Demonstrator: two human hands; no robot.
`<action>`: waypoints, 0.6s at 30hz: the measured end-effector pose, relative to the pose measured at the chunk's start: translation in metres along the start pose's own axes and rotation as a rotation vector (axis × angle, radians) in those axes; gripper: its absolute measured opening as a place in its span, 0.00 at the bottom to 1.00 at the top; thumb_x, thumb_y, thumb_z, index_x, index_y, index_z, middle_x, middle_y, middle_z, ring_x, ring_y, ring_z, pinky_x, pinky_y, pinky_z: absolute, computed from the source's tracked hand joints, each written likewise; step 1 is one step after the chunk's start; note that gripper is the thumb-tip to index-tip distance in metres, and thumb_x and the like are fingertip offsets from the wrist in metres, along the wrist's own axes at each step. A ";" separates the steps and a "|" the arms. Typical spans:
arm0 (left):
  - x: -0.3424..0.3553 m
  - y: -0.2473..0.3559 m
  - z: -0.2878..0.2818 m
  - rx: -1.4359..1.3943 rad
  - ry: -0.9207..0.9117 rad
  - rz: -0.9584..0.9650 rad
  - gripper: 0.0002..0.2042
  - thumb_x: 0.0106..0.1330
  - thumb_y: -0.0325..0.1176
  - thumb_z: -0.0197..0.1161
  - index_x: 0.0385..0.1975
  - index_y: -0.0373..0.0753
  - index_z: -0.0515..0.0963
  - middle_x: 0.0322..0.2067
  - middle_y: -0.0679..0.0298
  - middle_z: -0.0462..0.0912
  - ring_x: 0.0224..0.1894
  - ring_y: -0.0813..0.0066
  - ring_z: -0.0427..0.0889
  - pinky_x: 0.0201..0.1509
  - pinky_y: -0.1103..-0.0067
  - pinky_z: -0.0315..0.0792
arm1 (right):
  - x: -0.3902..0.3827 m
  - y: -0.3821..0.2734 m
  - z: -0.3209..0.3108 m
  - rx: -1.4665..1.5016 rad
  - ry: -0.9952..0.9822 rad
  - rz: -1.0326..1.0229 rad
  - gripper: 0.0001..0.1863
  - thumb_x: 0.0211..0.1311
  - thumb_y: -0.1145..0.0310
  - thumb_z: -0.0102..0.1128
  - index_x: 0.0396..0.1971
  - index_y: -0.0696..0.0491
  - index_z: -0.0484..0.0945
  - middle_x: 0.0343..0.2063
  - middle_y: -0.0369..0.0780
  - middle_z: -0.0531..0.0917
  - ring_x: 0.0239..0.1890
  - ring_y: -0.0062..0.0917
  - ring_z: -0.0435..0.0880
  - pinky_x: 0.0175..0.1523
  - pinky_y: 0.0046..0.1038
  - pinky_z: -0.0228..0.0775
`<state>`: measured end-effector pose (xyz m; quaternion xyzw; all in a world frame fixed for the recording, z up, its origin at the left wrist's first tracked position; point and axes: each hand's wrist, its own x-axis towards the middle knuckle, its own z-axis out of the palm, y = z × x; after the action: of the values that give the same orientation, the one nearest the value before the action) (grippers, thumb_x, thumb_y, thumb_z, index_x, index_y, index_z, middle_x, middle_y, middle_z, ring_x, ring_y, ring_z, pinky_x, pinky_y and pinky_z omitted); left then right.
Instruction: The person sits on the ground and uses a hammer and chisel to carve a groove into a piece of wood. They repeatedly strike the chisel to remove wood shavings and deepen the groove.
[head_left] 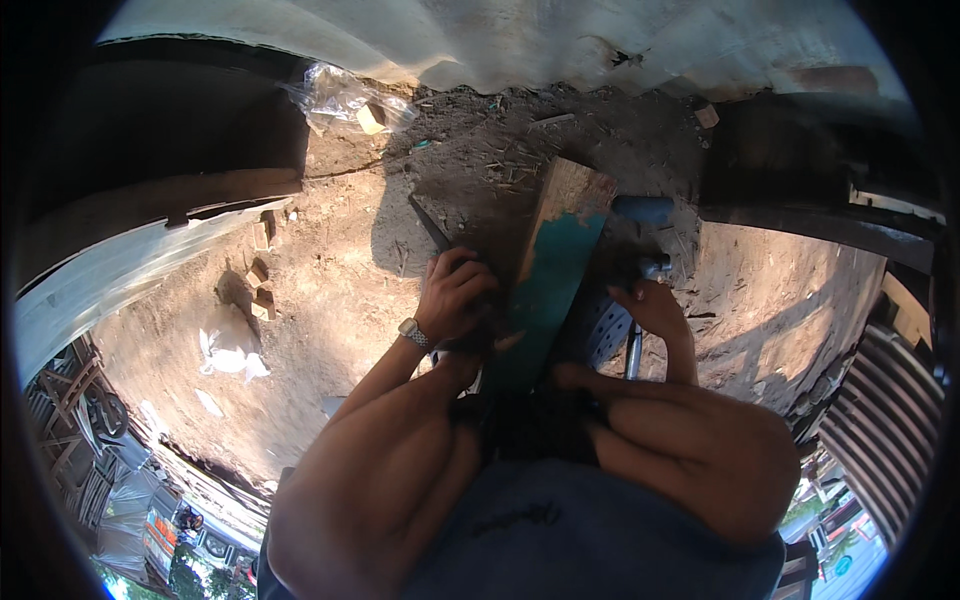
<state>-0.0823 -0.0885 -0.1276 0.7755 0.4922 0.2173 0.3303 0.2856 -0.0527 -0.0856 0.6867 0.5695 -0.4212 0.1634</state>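
Note:
A long wooden beam (pixel 555 270), partly coated in worn green paint, slopes away from between my knees. Left of it, my left hand (pixel 457 292), with a watch on the wrist, is closed on a dark tapered blade-like tool (pixel 430 222) whose narrow tip points away from me. Its exact kind is unclear, as the fingers cover the rest. On the beam's right side, my right hand (pixel 657 308) is closed round what looks like a hammer (pixel 654 267). The shiny metal head shows just beyond the fingers, and a metal shaft (pixel 633 352) shows below the hand.
A blue perforated piece (pixel 608 332) lies by the beam, with a blue cylinder (pixel 643 210) beyond. Several wood offcuts (pixel 262 305) and a white plastic bag (pixel 232 355) lie left on the dirt. Clear plastic (pixel 350 98) and a corrugated metal sheet (pixel 500 45) are at the far side.

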 end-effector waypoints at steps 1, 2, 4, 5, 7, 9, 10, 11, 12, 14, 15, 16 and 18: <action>0.003 0.001 0.002 -0.013 0.015 0.000 0.18 0.42 0.32 0.71 0.37 0.51 0.80 0.44 0.73 0.81 0.58 0.59 0.72 0.56 0.61 0.65 | 0.001 0.002 0.000 -0.029 0.004 -0.003 0.35 0.57 0.38 0.64 0.30 0.64 0.82 0.28 0.56 0.84 0.38 0.49 0.86 0.44 0.41 0.76; 0.005 0.001 0.003 -0.024 0.030 -0.002 0.18 0.42 0.32 0.71 0.37 0.51 0.80 0.44 0.73 0.81 0.58 0.59 0.72 0.54 0.61 0.65 | 0.001 0.004 0.001 -0.020 0.014 -0.012 0.35 0.57 0.38 0.64 0.30 0.64 0.82 0.29 0.56 0.84 0.39 0.49 0.86 0.44 0.42 0.76; 0.008 0.005 0.001 -0.006 0.033 -0.010 0.16 0.42 0.30 0.69 0.35 0.49 0.81 0.42 0.70 0.81 0.58 0.58 0.72 0.57 0.60 0.67 | 0.000 0.005 0.002 -0.002 0.031 -0.032 0.35 0.57 0.37 0.63 0.32 0.63 0.83 0.30 0.56 0.84 0.40 0.49 0.86 0.45 0.43 0.76; 0.009 0.006 -0.001 0.005 0.034 -0.015 0.15 0.42 0.29 0.69 0.34 0.48 0.81 0.42 0.69 0.81 0.57 0.57 0.73 0.58 0.60 0.68 | -0.001 0.003 0.002 0.016 0.012 0.007 0.35 0.57 0.37 0.63 0.31 0.62 0.83 0.30 0.56 0.84 0.40 0.49 0.86 0.45 0.43 0.76; 0.008 0.008 -0.003 0.033 0.043 0.003 0.16 0.41 0.28 0.69 0.34 0.48 0.81 0.41 0.68 0.81 0.57 0.57 0.73 0.57 0.61 0.69 | -0.002 0.000 0.005 0.052 -0.026 0.085 0.34 0.57 0.37 0.65 0.31 0.61 0.83 0.30 0.55 0.85 0.40 0.50 0.86 0.44 0.43 0.76; 0.007 0.008 -0.005 0.039 0.069 0.019 0.17 0.40 0.27 0.69 0.34 0.47 0.81 0.41 0.68 0.82 0.56 0.57 0.74 0.57 0.62 0.71 | -0.008 -0.006 0.016 0.083 0.148 0.037 0.32 0.55 0.39 0.68 0.27 0.61 0.81 0.27 0.53 0.85 0.36 0.48 0.86 0.42 0.42 0.76; 0.006 0.008 -0.008 0.031 0.087 0.027 0.17 0.40 0.27 0.69 0.34 0.47 0.81 0.41 0.68 0.82 0.55 0.58 0.75 0.56 0.62 0.71 | -0.010 -0.004 0.024 0.103 0.233 0.013 0.32 0.54 0.40 0.70 0.26 0.60 0.81 0.26 0.53 0.84 0.35 0.47 0.86 0.40 0.42 0.76; 0.010 0.009 -0.005 0.001 0.099 0.055 0.17 0.40 0.26 0.69 0.34 0.47 0.81 0.40 0.68 0.82 0.55 0.58 0.76 0.56 0.63 0.72 | -0.013 0.008 0.032 0.142 0.304 0.066 0.31 0.53 0.40 0.71 0.24 0.60 0.79 0.24 0.51 0.84 0.31 0.45 0.85 0.39 0.41 0.75; 0.015 0.009 -0.002 -0.010 0.099 0.078 0.17 0.40 0.27 0.69 0.34 0.48 0.81 0.41 0.69 0.82 0.55 0.58 0.75 0.55 0.63 0.71 | -0.015 0.019 0.043 0.180 0.377 0.117 0.31 0.52 0.41 0.73 0.23 0.60 0.78 0.22 0.50 0.83 0.28 0.42 0.84 0.37 0.40 0.74; 0.012 0.005 -0.003 0.008 0.094 0.085 0.18 0.40 0.30 0.70 0.35 0.50 0.81 0.42 0.71 0.81 0.55 0.59 0.75 0.53 0.62 0.70 | -0.015 0.021 0.060 0.268 0.472 0.152 0.31 0.51 0.42 0.75 0.21 0.59 0.76 0.19 0.47 0.81 0.24 0.37 0.80 0.34 0.39 0.72; 0.009 0.004 -0.003 0.015 0.093 0.087 0.17 0.41 0.29 0.70 0.35 0.50 0.81 0.42 0.71 0.81 0.55 0.59 0.75 0.53 0.62 0.71 | -0.015 0.021 0.068 0.308 0.514 0.156 0.31 0.51 0.42 0.75 0.20 0.59 0.75 0.18 0.46 0.79 0.22 0.34 0.78 0.33 0.38 0.70; 0.008 0.003 -0.006 0.026 0.092 0.089 0.17 0.41 0.29 0.70 0.35 0.50 0.81 0.42 0.71 0.81 0.56 0.59 0.75 0.53 0.62 0.71 | -0.015 0.019 0.073 0.351 0.556 0.158 0.31 0.50 0.42 0.76 0.20 0.59 0.75 0.16 0.44 0.78 0.20 0.32 0.76 0.32 0.37 0.69; 0.006 0.005 -0.010 0.053 0.096 0.100 0.16 0.42 0.28 0.70 0.35 0.50 0.80 0.43 0.71 0.82 0.57 0.58 0.76 0.54 0.62 0.72 | -0.015 0.022 0.069 0.346 0.474 0.181 0.32 0.49 0.41 0.75 0.23 0.60 0.77 0.22 0.49 0.82 0.27 0.40 0.81 0.36 0.40 0.72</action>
<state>-0.0835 -0.0816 -0.1168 0.7962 0.4738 0.2575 0.2744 0.2791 -0.1173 -0.1204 0.8313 0.4482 -0.3238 -0.0565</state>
